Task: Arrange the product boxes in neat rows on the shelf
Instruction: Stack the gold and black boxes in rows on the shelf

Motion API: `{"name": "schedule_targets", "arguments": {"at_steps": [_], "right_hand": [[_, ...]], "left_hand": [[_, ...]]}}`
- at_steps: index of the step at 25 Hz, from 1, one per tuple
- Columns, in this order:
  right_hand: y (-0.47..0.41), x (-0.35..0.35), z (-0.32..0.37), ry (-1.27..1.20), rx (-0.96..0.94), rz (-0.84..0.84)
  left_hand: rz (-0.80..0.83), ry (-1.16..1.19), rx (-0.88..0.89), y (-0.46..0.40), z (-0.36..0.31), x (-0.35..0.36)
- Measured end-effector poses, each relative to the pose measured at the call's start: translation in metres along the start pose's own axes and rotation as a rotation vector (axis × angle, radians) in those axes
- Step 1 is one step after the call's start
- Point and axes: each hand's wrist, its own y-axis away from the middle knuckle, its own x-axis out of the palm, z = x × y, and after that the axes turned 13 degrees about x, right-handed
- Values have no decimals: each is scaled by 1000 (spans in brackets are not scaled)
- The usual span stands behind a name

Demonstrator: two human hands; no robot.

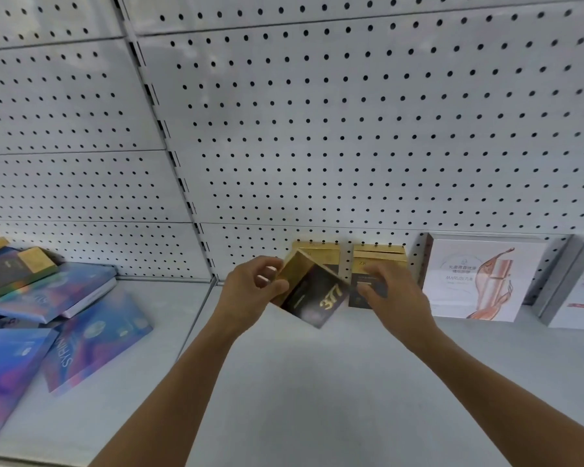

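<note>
My left hand [250, 288] grips a black-and-gold box marked 377 [314, 294], tilted above the white shelf [317, 382]. Behind it, two matching gold-topped boxes stand upright against the pegboard: one [317, 252] mostly hidden by the held box, the other [378, 261] to its right. My right hand [391, 294] has its fingers curled on the front of that right-hand standing box. Whether the held box touches the shelf I cannot tell.
A white box with a rose-gold figure [476, 278] and another white box [577, 291] stand to the right. On the left shelf bay lies a loose pile of blue-purple flat boxes [81, 325] with dark and gold boxes [17, 267] on top. A perforated white back panel [351, 129] rises behind.
</note>
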Motion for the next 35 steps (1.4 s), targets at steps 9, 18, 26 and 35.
{"name": "schedule_targets", "arguments": {"at_steps": [9, 18, 26, 35], "right_hand": [[-20, -2, -32, 555, -239, -196], [-20, -2, -34, 628, -241, -129], [-18, -6, -30, 696, -219, -85], [3, -8, -11, 592, -288, -107]], "left_hand": [[123, -563, 251, -51, 17, 54], [3, -713, 444, -55, 36, 79], [83, -922, 405, -52, 32, 78], [197, -884, 242, -9, 5, 67]]}}
